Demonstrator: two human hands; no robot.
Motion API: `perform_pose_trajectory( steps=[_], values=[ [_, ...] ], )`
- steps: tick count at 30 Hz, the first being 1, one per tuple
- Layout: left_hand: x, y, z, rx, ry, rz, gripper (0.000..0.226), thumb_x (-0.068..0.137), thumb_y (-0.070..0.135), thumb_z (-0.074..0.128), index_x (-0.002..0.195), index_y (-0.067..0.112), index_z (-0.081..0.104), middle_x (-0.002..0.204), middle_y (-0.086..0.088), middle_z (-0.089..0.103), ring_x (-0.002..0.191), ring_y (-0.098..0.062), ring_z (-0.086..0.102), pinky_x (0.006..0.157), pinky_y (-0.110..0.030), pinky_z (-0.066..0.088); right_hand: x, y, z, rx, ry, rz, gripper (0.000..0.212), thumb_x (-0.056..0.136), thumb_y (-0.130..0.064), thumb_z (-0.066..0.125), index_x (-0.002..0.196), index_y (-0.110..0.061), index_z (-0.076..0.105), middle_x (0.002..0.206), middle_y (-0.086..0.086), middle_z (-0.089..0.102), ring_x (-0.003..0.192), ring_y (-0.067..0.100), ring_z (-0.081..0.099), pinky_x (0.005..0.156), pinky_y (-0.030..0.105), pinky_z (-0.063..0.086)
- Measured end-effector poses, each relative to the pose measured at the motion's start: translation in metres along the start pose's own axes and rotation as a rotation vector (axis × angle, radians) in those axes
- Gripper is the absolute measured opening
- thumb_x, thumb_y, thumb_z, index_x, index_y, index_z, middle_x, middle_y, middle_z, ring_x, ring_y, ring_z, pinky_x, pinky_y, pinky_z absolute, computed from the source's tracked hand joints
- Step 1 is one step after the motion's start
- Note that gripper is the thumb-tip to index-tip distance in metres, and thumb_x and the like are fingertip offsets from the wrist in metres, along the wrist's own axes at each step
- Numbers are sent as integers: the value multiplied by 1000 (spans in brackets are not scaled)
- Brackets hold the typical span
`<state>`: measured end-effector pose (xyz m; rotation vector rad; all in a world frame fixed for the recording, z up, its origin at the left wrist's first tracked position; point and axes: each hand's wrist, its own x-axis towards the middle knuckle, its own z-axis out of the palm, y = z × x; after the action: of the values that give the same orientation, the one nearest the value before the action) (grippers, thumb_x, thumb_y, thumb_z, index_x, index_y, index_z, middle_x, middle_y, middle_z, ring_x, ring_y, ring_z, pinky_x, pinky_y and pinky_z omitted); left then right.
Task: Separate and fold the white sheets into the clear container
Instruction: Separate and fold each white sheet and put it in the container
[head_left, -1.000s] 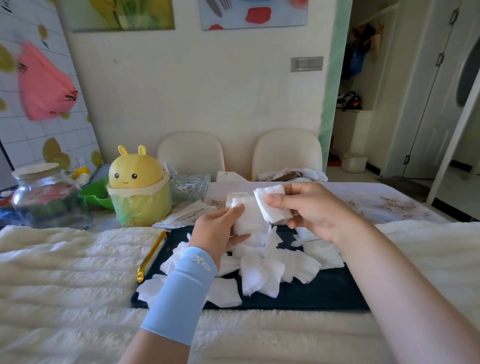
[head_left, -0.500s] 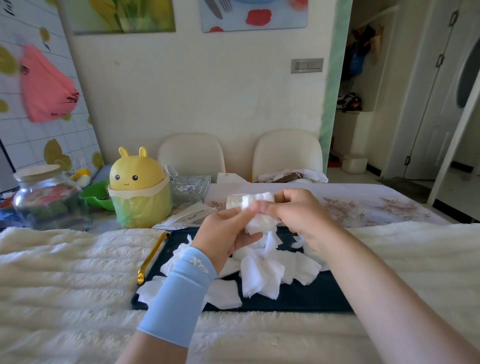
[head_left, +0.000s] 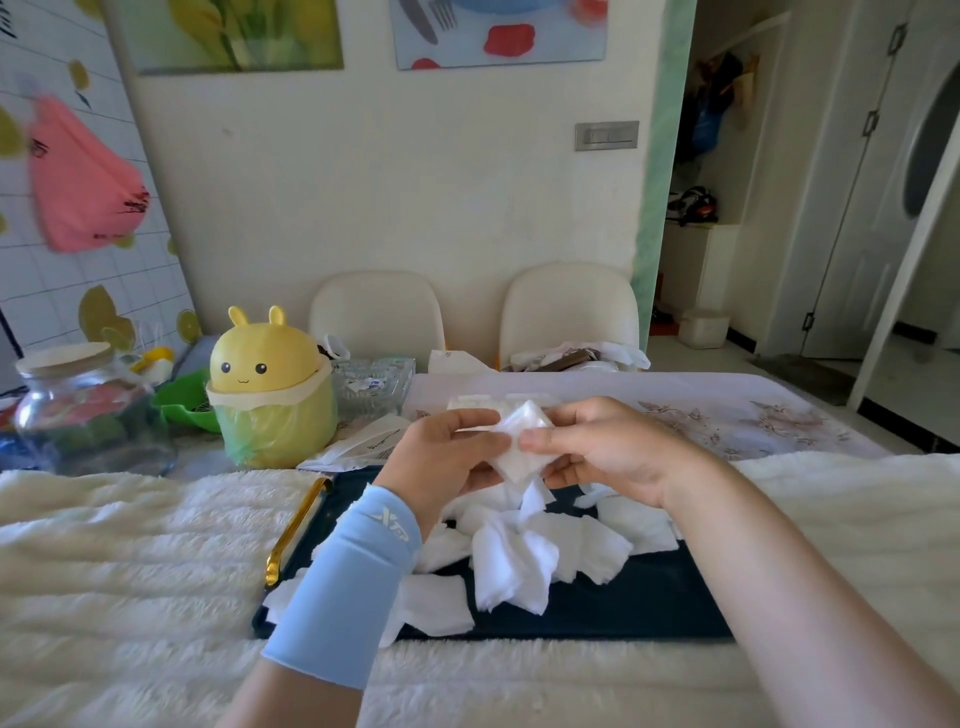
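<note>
Head cam: left hand (head_left: 447, 457) and right hand (head_left: 608, 452) are both pinching one small white sheet (head_left: 519, 449) between thumb and fingers, held up just above the dark tray (head_left: 649, 597). The other sheets sit in a loose pile (head_left: 519, 556) on that tray, which is on the fluffy-covered table (head_left: 130, 545).
</note>
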<state>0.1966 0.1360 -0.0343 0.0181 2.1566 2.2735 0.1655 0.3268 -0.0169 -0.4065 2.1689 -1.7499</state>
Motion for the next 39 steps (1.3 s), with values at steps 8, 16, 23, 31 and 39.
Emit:
perform_pose_trajectory(
  steps=[8,16,23,31,39],
  values=[
    [84,48,9,478,91,94,13,88,14,66,99,20,64,88,-7,75,69,-19,69,79,-34,61,46,-31,-54,-115,320,17,18,95,-17,68,112,-13,65,97,12,77,79,26,77,59,32,60],
    [164,32,48,1406,-176,125,33,102,31,43,118,17,68,122,-4,65,109,-23,59,83,-28,42,122,-16,-77,-494,407,226,22,84,-28,73,87,-8,63,72,9,75,76,28,77,41,21,34],
    [203,-2,47,1705,-273,-92,62,93,65,38,138,26,55,139,-6,41,134,-28,35,102,-42,38,167,8,-67,-751,383,318,29,75,-32,79,77,-16,55,64,1,61,47,17,60,47,22,37],
    [208,-14,27,1626,-179,50,32,82,40,64,113,34,70,111,4,60,109,-23,57,84,-35,52,178,21,-38,-1260,440,230,31,87,-40,69,80,-18,49,91,0,64,73,22,54,58,27,37],
    [202,-10,7,1502,-270,44,61,87,50,62,142,34,45,140,-1,46,134,-25,39,105,-43,42,185,18,-26,-860,344,425,24,93,-32,60,80,-13,55,75,4,60,58,20,56,55,24,41]
  ],
)
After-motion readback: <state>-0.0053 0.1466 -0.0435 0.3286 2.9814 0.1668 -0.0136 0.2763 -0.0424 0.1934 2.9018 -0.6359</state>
